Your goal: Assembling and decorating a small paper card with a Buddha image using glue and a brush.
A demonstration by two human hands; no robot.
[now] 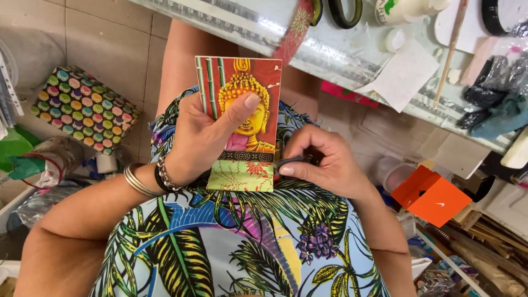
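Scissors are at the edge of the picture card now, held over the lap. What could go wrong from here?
1. The right hand works small dark scissors close to the left hand; a slip could nick the fingers.
2. The left thumb pins the card in mid-air, unsupported, so it may twist and cut crooked.
3. Offcuts would likely drop onto the patterned dress.

Red-and-gold pictured card (242,99), green floral strip (241,175), orange box (430,195), leaf-print dress (242,247).
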